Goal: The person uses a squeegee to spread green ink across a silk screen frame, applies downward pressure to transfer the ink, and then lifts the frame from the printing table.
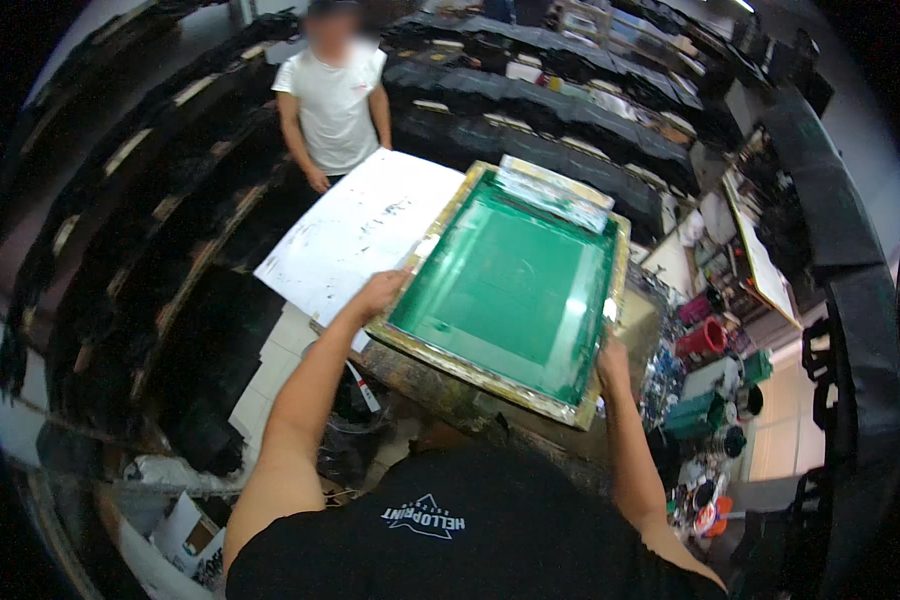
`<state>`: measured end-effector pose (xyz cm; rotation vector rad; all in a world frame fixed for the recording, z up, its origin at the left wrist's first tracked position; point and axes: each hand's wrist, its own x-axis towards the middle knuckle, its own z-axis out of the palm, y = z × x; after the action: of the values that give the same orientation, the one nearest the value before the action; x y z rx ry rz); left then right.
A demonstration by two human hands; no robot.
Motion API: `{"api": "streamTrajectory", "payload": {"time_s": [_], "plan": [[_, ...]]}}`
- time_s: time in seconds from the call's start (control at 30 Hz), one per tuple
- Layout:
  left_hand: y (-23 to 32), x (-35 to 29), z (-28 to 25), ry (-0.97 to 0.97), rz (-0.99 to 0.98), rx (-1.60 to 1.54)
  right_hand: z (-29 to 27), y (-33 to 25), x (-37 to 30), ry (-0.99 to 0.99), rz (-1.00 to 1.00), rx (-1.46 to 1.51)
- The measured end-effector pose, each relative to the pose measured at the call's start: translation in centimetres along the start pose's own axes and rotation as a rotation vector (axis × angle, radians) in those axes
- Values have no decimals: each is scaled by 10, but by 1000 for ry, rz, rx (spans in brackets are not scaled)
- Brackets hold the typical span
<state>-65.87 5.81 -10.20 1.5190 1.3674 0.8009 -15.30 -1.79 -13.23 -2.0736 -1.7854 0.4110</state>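
Observation:
A screen printing frame (515, 285) with green mesh and a yellowish, worn rim spans the space before me. My left hand (382, 292) grips its left edge, fingers wrapped around the rim. On the opposite side, my right hand (613, 358) is closed on the right edge near the lower corner. A long squeegee (555, 195) with a pale, ink-smeared body rests across the frame's far end. Beneath and to the left lies a white board (350, 235) with dark smudges. The undersides of the frame and my fingertips are hidden.
A person in a white shirt (335, 105) stands beyond the white board. Dark stepped racks (170, 210) curve around the left and back. On the right stand a red bucket (705, 338), green containers (695, 412) and cluttered jars. A white box (185, 530) sits at lower left.

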Motion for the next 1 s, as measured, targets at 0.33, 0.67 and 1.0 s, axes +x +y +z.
{"api": "streamTrajectory", "payload": {"time_s": [0.33,0.67,1.0], "plan": [[-54,88,-131,-45,-155,-355,66,-119,36,267,-29,314],[-64,52,-160,52,-22,-1263,89,-213,71,199,456,1098],[-74,110,-179,310,-5,-1138,116,-274,131,223,501,1033]]}}
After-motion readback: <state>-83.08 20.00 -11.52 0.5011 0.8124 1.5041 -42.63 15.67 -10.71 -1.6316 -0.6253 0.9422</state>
